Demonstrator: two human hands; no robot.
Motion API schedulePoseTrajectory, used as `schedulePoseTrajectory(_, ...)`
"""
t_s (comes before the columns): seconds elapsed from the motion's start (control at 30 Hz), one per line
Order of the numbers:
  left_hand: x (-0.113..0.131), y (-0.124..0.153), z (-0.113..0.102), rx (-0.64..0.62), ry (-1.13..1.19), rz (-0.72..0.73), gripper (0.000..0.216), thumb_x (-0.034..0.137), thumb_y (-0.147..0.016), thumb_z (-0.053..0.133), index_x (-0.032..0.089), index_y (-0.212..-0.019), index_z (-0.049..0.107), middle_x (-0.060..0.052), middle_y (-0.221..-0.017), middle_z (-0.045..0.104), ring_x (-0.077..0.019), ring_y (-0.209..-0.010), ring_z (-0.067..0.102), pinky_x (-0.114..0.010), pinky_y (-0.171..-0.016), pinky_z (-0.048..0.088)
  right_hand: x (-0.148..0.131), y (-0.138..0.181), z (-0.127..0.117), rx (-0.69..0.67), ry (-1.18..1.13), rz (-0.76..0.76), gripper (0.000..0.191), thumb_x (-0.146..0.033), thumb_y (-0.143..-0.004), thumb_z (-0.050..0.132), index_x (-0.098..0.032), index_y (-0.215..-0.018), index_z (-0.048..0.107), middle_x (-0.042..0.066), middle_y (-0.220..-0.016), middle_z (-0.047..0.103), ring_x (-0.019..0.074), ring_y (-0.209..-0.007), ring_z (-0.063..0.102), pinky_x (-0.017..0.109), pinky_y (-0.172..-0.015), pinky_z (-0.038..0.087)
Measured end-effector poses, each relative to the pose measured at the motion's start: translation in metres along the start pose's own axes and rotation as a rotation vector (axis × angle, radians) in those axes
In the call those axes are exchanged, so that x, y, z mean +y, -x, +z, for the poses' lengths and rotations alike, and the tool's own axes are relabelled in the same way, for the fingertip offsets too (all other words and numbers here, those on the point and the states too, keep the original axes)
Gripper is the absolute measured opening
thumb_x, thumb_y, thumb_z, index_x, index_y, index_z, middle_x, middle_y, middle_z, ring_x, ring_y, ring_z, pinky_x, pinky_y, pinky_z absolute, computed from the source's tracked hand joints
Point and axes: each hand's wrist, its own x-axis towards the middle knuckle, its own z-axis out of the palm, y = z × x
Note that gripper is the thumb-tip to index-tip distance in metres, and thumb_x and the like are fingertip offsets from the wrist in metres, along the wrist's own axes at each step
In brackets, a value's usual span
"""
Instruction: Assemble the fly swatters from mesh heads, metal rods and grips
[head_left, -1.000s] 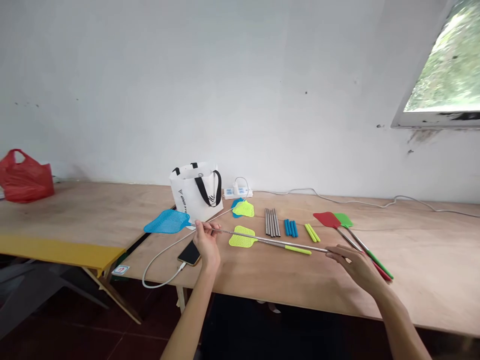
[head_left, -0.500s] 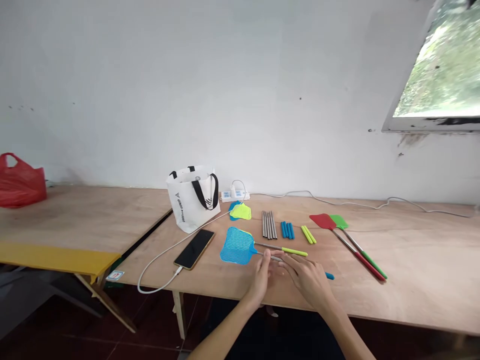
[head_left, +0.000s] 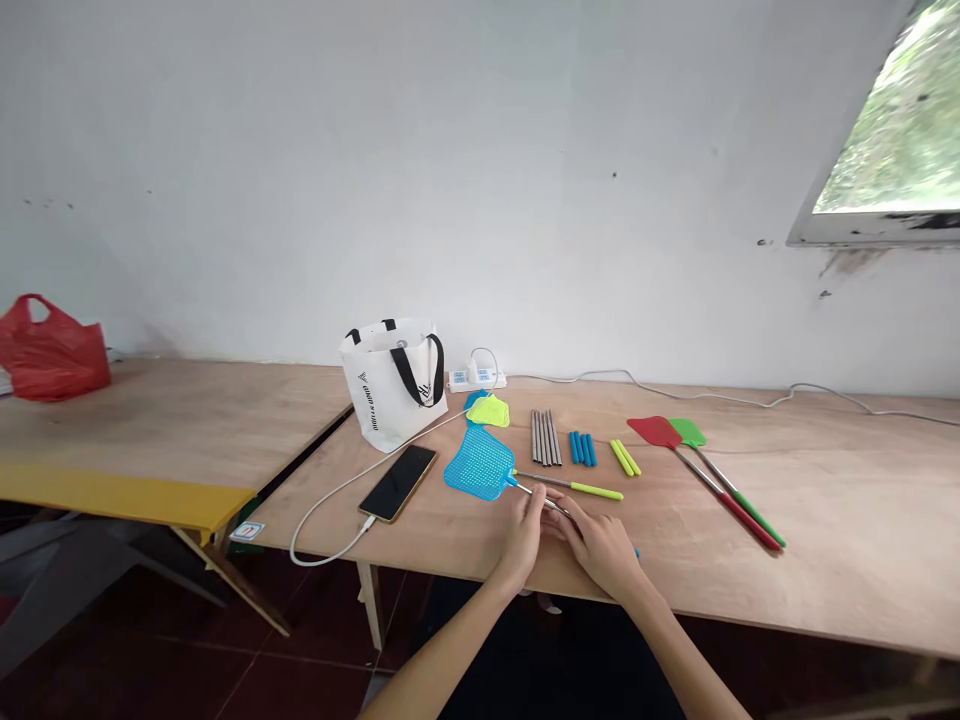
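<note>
Both hands are closed around the metal shaft of a blue fly swatter [head_left: 480,463], whose mesh head points to the left. My left hand [head_left: 525,530] grips the shaft nearer the head. Farther along, my right hand [head_left: 596,540] holds it, and the tip of the blue handle [head_left: 637,552] shows past that hand. Just behind my hands lies a yellow-green fly swatter [head_left: 596,491], its head mostly hidden by the blue one. Beyond it are several metal tubes [head_left: 546,438], several blue handle grips [head_left: 583,448] and two yellow-green grips [head_left: 625,458].
A red swatter [head_left: 654,432] and a green swatter [head_left: 688,432] lie to the right. Loose yellow-green heads [head_left: 489,411] overlap blue ones by the power strip [head_left: 478,380]. On the left are a white bag [head_left: 390,400] and a phone [head_left: 397,483] with its cable.
My fingers have closed more around the blue swatter's shaft, and its head has tilted. My right hand has shifted left, nearer my left one. The camera view has moved slightly.
</note>
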Motion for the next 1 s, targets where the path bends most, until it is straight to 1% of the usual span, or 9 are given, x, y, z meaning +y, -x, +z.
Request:
schedulePoseTrajectory(0.13,-0.002,-0.001,0.000,-0.016,-0.010,0.022,0.060,0.073,-0.083,0.060,0.014,-0.096,0.068,-0.008,-0.082,0.070,-0.0232,-0.073,0.069,-0.030,-0.058,0.055,0.001,0.000,0.001,-0.007,0.016,0.002,0.044,-0.045,-0.108,0.026,-0.027,-0.129,0.060,0.003,-0.083,0.078,0.0214,-0.067,0.073,0.026,-0.052,0.036)
schedulePoseTrajectory(0.23,-0.005,-0.002,0.000,-0.015,-0.004,0.013,0.060,0.073,-0.083,0.059,0.014,-0.094,0.066,-0.006,-0.079,0.068,-0.0216,-0.070,0.068,-0.029,-0.056,0.053,0.002,0.000,0.002,-0.007,0.051,0.009,0.041,-0.044,-0.107,0.028,-0.028,-0.124,0.062,0.001,-0.077,0.077,0.0207,-0.064,0.072,0.025,-0.051,0.034)
schedulePoseTrajectory(0.33,-0.008,-0.002,0.000,-0.022,0.000,0.000,0.060,0.074,-0.084,0.058,0.015,-0.093,0.064,-0.004,-0.074,0.066,-0.0197,-0.065,0.067,-0.029,-0.056,0.053,0.002,0.000,0.003,-0.011,0.075,0.012,0.038,-0.038,-0.107,0.030,-0.027,-0.118,0.064,0.002,-0.074,0.075,0.0203,-0.061,0.070,0.026,-0.051,0.032)
schedulePoseTrajectory(0.4,-0.009,-0.003,0.000,-0.036,-0.011,0.008,0.058,0.072,-0.082,0.062,0.015,-0.094,0.063,-0.004,-0.075,0.066,-0.0192,-0.064,0.067,-0.028,-0.056,0.053,0.002,0.000,0.003,0.024,0.066,-0.006,0.036,-0.032,-0.105,0.032,-0.025,-0.117,0.066,0.004,-0.080,0.076,0.0208,-0.068,0.071,0.026,-0.054,0.035)
schedulePoseTrajectory(0.53,-0.007,-0.002,0.001,-0.048,-0.037,0.011,0.058,0.071,-0.080,0.065,0.015,-0.096,0.064,-0.005,-0.079,0.069,-0.0214,-0.068,0.069,-0.029,-0.057,0.052,0.002,0.001,0.004,0.097,0.051,-0.047,0.035,-0.019,-0.100,0.034,-0.023,-0.112,0.067,0.008,-0.092,0.077,0.0208,-0.086,0.072,0.025,-0.062,0.041)
schedulePoseTrajectory(0.73,-0.002,-0.002,-0.002,0.005,-0.003,0.026,0.062,0.075,-0.083,0.058,0.015,-0.088,0.069,-0.012,-0.091,0.074,-0.0266,-0.085,0.070,-0.033,-0.071,0.051,0.000,0.001,0.011,-0.004,0.136,0.009,0.033,-0.021,-0.101,0.036,-0.021,-0.120,0.063,0.006,-0.085,0.078,0.0195,-0.070,0.072,0.025,-0.055,0.035)
schedulePoseTrajectory(0.83,0.011,-0.008,-0.010,0.055,0.002,0.093,0.057,0.073,-0.083,0.060,0.017,-0.081,0.068,-0.014,-0.099,0.074,-0.0288,-0.096,0.069,-0.034,-0.078,0.049,0.001,-0.001,0.012,0.014,0.179,0.036,0.029,-0.025,-0.103,0.036,-0.023,-0.110,0.065,0.006,-0.079,0.077,0.0182,-0.066,0.071,0.025,-0.053,0.031)
schedulePoseTrajectory(0.9,0.028,-0.015,-0.020,0.123,0.013,0.191,0.054,0.071,-0.084,0.061,0.018,-0.075,0.064,-0.012,-0.091,0.074,-0.0293,-0.100,0.068,-0.037,-0.085,0.048,0.010,-0.001,0.006,0.056,0.171,0.020,0.030,-0.028,-0.104,0.036,-0.024,-0.103,0.065,0.005,-0.079,0.076,0.0175,-0.065,0.070,0.025,-0.052,0.029)
schedulePoseTrajectory(1.0,0.063,-0.023,-0.047,0.156,0.158,0.279,0.051,0.068,-0.080,0.070,0.020,-0.070,0.055,-0.004,-0.073,0.069,-0.0274,-0.090,0.070,-0.041,-0.089,0.050,0.041,0.002,-0.014,0.096,0.113,-0.039,0.031,-0.032,-0.106,0.035,-0.025,-0.096,0.064,0.003,-0.078,0.074,0.0167,-0.066,0.068,0.025,-0.053,0.029)
